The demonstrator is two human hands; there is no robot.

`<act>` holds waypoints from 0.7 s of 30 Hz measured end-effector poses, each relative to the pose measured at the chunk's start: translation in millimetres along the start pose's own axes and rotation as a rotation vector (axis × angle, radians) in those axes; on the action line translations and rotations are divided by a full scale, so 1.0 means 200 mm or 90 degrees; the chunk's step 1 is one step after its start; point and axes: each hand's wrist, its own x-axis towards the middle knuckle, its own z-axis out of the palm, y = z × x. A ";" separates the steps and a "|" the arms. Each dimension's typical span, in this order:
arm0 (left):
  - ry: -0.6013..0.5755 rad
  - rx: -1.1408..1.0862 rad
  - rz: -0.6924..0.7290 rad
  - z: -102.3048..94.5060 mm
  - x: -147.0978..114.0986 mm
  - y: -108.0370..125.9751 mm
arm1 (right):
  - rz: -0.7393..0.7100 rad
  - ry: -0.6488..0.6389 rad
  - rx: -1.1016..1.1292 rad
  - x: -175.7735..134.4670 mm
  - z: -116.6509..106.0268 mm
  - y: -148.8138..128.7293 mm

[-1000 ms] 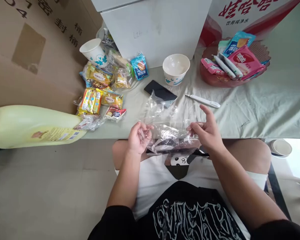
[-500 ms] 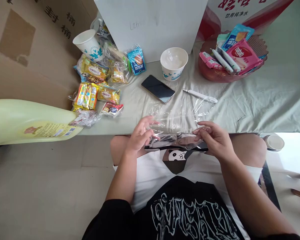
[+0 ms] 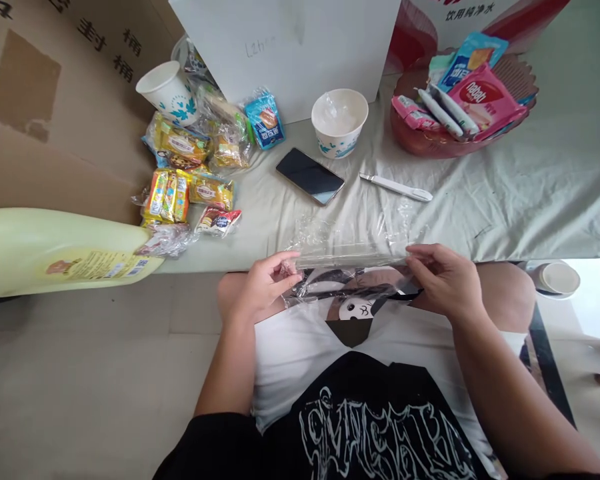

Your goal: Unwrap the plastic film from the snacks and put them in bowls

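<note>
Stretched between my two hands at the table's front edge is a clear plastic bag (image 3: 353, 257), partly lying on the cloth. My left hand (image 3: 267, 287) pinches its left side between thumb and fingers. At the other side, my right hand (image 3: 445, 280) grips the film the same way. Through the plastic I see my lap and a panda print. Beyond the bag lie a white craft knife (image 3: 397, 188) with its blade toward the left and a dark smartphone (image 3: 310, 175). A paper cup (image 3: 340, 123) with clear film in it stands behind them.
Wrapped snacks (image 3: 185, 167) and a tilted paper cup (image 3: 167, 93) are heaped at the left, beside a cardboard box (image 3: 70, 133) and a pale yellow bottle (image 3: 65, 250). A red basket (image 3: 430, 143) of snack packets stands at the back right, near a white box (image 3: 290, 60).
My hands have moved apart and now pull the plastic bag taut sideways. The fingers of my left hand have closed on its edge. The camera view has shifted slightly.
</note>
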 end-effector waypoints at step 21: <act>-0.135 -0.148 -0.142 0.07 0.10 0.31 | 0.003 -0.186 0.258 0.06 -0.19 -0.14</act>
